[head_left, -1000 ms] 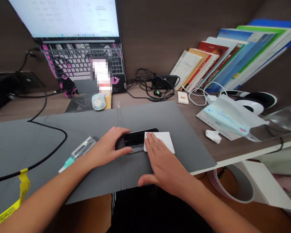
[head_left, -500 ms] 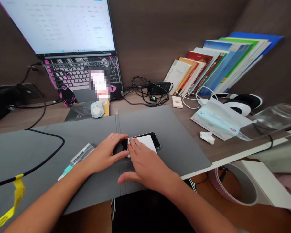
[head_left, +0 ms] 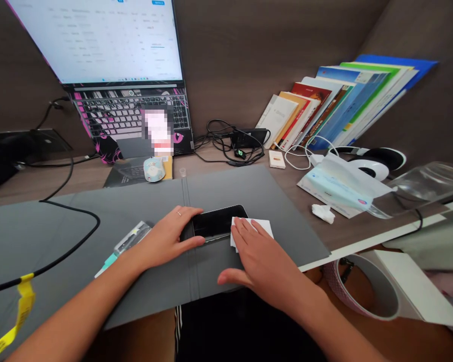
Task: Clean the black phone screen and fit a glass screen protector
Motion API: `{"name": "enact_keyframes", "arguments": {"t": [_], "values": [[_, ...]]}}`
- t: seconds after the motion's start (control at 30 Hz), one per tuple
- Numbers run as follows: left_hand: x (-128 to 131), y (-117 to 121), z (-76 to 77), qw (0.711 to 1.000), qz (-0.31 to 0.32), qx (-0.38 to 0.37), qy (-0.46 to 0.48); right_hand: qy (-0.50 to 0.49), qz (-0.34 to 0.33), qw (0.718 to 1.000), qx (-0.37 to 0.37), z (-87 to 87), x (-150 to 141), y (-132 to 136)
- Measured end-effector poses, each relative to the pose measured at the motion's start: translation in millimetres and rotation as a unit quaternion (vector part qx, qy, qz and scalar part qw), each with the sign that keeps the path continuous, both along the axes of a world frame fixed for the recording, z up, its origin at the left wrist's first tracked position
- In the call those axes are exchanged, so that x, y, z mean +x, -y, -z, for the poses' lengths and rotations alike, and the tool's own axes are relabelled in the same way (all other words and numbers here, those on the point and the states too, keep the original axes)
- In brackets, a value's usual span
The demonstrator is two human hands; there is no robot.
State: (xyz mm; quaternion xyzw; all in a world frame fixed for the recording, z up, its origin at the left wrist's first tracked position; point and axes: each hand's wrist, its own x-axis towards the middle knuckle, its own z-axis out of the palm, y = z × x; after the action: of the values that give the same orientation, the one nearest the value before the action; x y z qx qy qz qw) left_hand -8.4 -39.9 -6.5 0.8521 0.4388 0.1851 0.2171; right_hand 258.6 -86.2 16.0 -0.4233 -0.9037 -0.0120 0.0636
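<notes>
A black smartphone (head_left: 217, 222) lies face up on the grey desk mat (head_left: 245, 186). My left hand (head_left: 172, 229) grips its left end, thumb at the near edge and fingers at the far edge. Flat under the fingers of my right hand (head_left: 254, 256) is a folded white wipe (head_left: 264, 229), overlapping the phone's right end and the mat beyond it. My right thumb is stretched out to the left, apart from the wipe. Beside my left wrist lies a small clear bottle (head_left: 134, 236) with a teal-and-white end, partly hidden by my forearm.
An open laptop (head_left: 132, 115) stands at the back left, a patterned mouse (head_left: 154, 169) before it. Black cables and an adapter (head_left: 249, 137) lie behind the mat. Books (head_left: 324, 105), headphones (head_left: 370, 168), a mask packet (head_left: 335, 186), crumpled tissue (head_left: 323, 213) and a clear jar (head_left: 432, 181) are at right.
My right hand has slid the white wipe rightwards across the phone, uncovering most of its dark screen. My left hand has stayed at the phone's left end.
</notes>
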Motion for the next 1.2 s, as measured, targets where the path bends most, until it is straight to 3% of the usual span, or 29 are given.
{"name": "enact_keyframes", "arguments": {"t": [0.27,0.47,0.67,0.87,1.2], "values": [[-2,-2,3.2,1.0,0.003,-0.003,0.003,-0.022,0.003,1.0,0.002,3.7,-38,-8],[-1,-1,1.5,1.0,-0.002,-0.013,0.004,-0.049,-0.057,0.996,-0.054,-4.0,-8,-9],[-1,-1,-1.4,1.0,0.002,-0.008,0.007,-0.026,-0.018,0.997,-0.07,-5.3,18,-4],[1,-1,-3.8,1.0,0.008,-0.012,-0.003,-0.035,-0.003,0.998,-0.049,-0.3,25,-18],[1,-2,-3.0,1.0,0.011,-0.02,-0.002,-0.019,-0.016,0.999,-0.032,1.5,-32,-25]]}}
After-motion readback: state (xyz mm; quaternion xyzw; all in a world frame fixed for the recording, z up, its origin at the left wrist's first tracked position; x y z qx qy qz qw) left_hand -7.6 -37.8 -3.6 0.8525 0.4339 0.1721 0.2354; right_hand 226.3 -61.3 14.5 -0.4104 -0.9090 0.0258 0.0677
